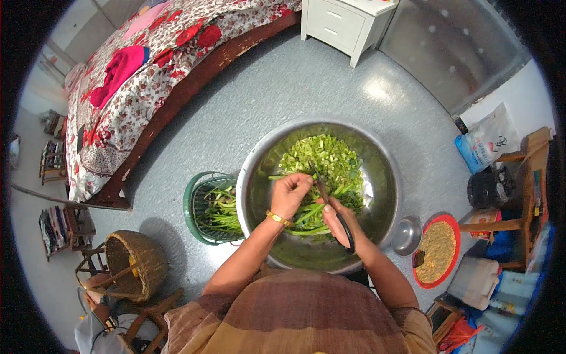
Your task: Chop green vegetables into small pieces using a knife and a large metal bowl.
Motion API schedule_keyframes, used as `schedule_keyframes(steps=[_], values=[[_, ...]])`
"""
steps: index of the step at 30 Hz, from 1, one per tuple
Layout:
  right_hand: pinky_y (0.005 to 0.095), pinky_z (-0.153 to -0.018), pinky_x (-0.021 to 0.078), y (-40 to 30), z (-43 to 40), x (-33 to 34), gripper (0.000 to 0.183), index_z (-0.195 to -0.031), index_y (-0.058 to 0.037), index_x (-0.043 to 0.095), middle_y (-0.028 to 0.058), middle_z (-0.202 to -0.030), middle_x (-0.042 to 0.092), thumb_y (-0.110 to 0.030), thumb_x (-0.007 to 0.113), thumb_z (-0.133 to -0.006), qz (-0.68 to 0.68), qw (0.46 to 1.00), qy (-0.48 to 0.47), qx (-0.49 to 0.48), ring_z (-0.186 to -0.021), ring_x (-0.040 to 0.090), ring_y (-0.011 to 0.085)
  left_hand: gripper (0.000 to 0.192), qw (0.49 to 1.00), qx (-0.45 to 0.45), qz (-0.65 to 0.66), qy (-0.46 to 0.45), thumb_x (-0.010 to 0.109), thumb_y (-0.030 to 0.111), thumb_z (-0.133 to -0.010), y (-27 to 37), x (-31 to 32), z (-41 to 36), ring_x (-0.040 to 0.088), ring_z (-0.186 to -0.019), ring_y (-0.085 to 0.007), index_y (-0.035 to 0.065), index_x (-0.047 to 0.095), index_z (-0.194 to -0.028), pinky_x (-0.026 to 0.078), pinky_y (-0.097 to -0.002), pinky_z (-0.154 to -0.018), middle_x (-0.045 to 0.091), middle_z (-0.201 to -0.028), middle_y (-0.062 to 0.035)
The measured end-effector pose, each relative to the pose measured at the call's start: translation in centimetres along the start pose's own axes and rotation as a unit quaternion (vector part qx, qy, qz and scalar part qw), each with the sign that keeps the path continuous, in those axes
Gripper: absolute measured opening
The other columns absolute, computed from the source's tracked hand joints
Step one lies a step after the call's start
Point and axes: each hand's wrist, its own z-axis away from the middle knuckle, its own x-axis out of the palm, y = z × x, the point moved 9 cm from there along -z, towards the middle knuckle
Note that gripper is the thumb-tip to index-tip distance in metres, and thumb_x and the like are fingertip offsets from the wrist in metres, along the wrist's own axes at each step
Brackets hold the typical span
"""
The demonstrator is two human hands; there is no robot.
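Observation:
A large stainless steel basin [380,212] stands before me, holding a heap of chopped green stalks [327,152]. Over it, my left hand [289,192], with a gold-coloured bracelet on the wrist, pinches a green stalk [277,177]. My right hand [338,219] grips scissors [323,190] with dark handles, their blades pointing up and left beside the left fingertips. Longer uncut green stalks [309,217] lie in the basin beneath both hands. Left of the basin, a green plastic basket [191,212] contains more long stalks. Whether the blades touch the held stalk is hard to tell.
A small metal bowl [406,236] and a red tray [458,248] of yellowish grains sit right of the basin. At left are a wicker basket [152,265] and a bed [177,97]. A white cabinet [334,26] stands ahead, and a wooden shelf [528,212] at right.

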Motion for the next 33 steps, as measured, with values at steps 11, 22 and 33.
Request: schedule_keyframes(steps=[11, 22, 33], values=[[0.0314, -0.055, 0.0400, -0.1, 0.6, 0.4, 0.032, -0.094, -0.0025, 0.051, 0.0104, -0.064, 0.052, -0.033, 0.042, -0.087, 0.037, 0.999, -0.002, 0.027, -0.058, 0.051, 0.0189, 0.015, 0.994, -0.095, 0.022, -0.047, 0.054, 0.013, -0.082, 2.1, 0.1, 1.6, 0.035, -0.051, 0.0008, 0.0008, 0.059, -0.075, 0.028, -0.0162, -0.046, 0.047, -0.061, 0.0088], [0.0189, -0.037, 0.0298, 0.0, 0.2, -1.4, 0.040, -0.103, -0.0017, 0.048, -0.0031, -0.057, 0.039, -0.038, 0.038, -0.088, 0.001, 0.999, -0.007, 0.041, -0.041, 0.035, 0.0039, 0.014, 0.793, 0.110, -0.470, -0.372, 0.048, 0.019, -0.082, 3.0, 3.0, 13.3, 0.055, -0.061, -0.0315, 0.0053, 0.049, -0.080, 0.043, -0.0398, -0.052, 0.055, -0.064, -0.0133], [0.0282, -0.050, 0.0378, -0.3, 1.3, 1.2, 0.042, -0.074, -0.0042, 0.045, 0.0027, -0.057, 0.045, -0.044, 0.040, -0.086, 0.069, 0.997, -0.040, 0.004, -0.052, 0.045, 0.0128, 0.013, 0.735, 0.120, -0.525, -0.411, 0.047, 0.021, -0.083, 2.9, 1.4, 16.5, 0.054, -0.051, -0.0317, 0.0077, 0.047, -0.085, 0.040, -0.0411, -0.044, 0.051, -0.051, -0.0123]])
